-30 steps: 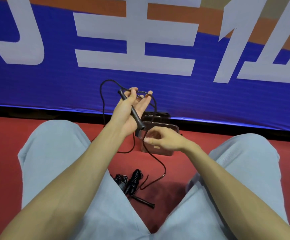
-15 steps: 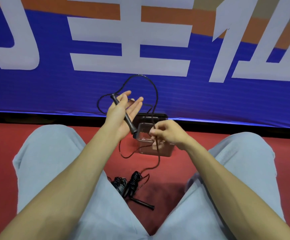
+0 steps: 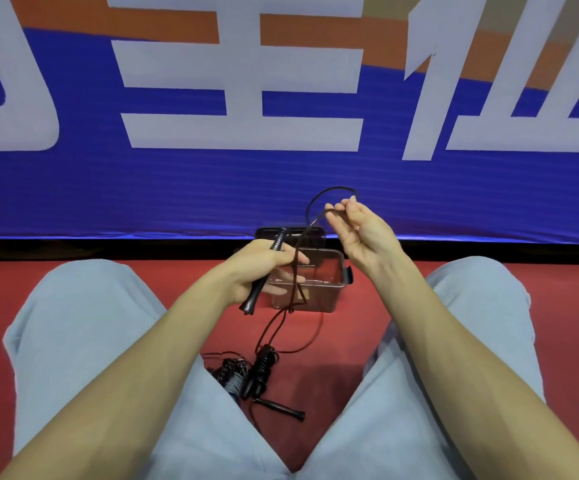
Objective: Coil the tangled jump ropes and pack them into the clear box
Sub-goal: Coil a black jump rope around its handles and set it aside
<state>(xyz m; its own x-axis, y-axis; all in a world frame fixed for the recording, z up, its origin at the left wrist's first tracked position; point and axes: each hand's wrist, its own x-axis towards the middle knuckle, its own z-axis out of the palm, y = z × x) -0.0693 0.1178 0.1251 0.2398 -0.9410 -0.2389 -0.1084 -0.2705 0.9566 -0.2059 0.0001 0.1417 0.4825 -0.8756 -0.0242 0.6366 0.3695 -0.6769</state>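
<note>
My left hand [image 3: 264, 270] grips a black jump rope handle [image 3: 262, 280] in front of the clear box [image 3: 336, 292]. The thin black cord [image 3: 283, 320] runs up over that hand to my right hand [image 3: 360, 233], which pinches a loop of it raised above and to the right of the box. From the left hand the cord also hangs down to a tangled pile of jump ropes [image 3: 250, 374] on the red floor between my knees. A second black handle [image 3: 281, 408] sticks out of the pile. The box sits open on the floor and looks empty.
A dark lid [image 3: 270, 233] lies behind the box against a blue banner wall [image 3: 177, 188] with white characters. My knees in light grey trousers [image 3: 84, 327] flank the pile on both sides. Red floor [image 3: 326, 382] shows between them.
My left hand dropped and turned palm down, curling round the handle over the box. My right hand rose up and to the right, pulling a loop of cord with it.
</note>
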